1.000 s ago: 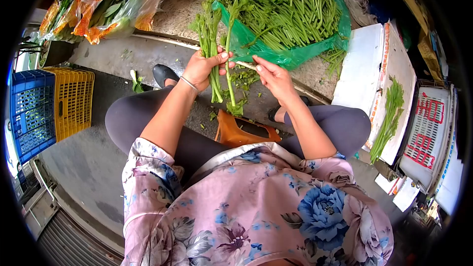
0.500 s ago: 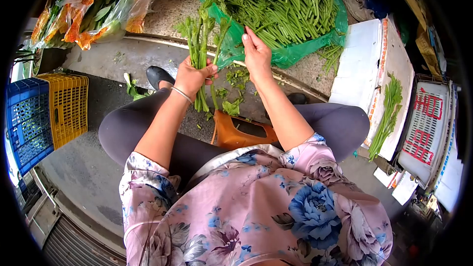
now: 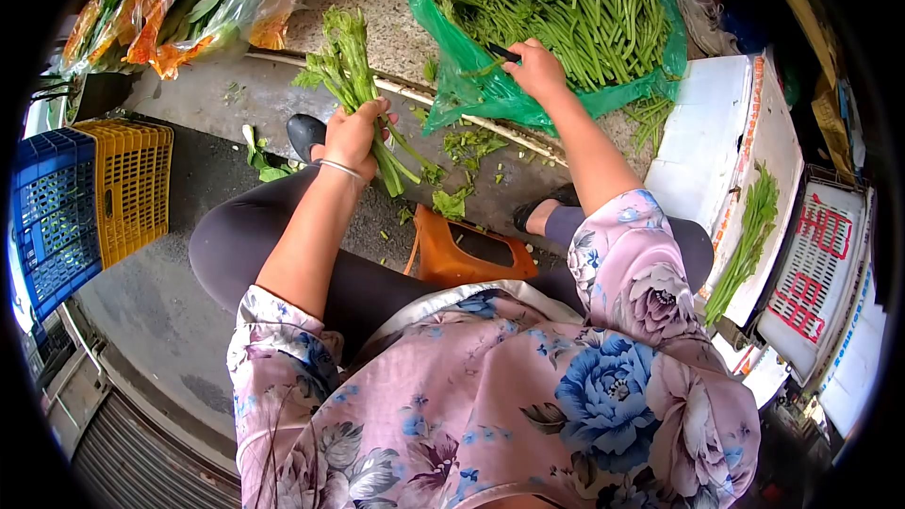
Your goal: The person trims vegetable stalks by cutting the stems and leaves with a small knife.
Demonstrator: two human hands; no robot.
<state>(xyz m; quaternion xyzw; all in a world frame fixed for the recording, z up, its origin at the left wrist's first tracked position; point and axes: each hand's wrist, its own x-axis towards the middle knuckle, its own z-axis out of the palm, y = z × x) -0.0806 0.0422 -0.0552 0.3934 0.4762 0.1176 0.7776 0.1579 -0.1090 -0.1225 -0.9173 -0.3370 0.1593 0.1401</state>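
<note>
My left hand (image 3: 356,139) is closed around a bunch of leafy green stalks (image 3: 344,66), leaves pointing away from me and cut ends hanging toward my lap. Over the near edge of a green plastic bag (image 3: 441,85), my right hand (image 3: 539,73) grips a slim black tool (image 3: 505,53) that looks like a small knife; its blade cannot be made out. A thin green sprig lies or hangs just beside that tool. Inside the opened bag is a large heap of the same kind of green stalks (image 3: 603,19).
An orange stool (image 3: 471,259) stands between my knees, with leaf scraps (image 3: 452,203) around it. Blue (image 3: 57,217) and yellow (image 3: 134,193) crates are at left. Wrapped greens (image 3: 207,5) lie at upper left. At right, a white foam box (image 3: 693,132) stands beside a small green bunch (image 3: 745,245).
My right hand has moved right, away from the bunch and over the bag's edge. My left hand has shifted slightly left, tilting the bunch. My right foot now shows more.
</note>
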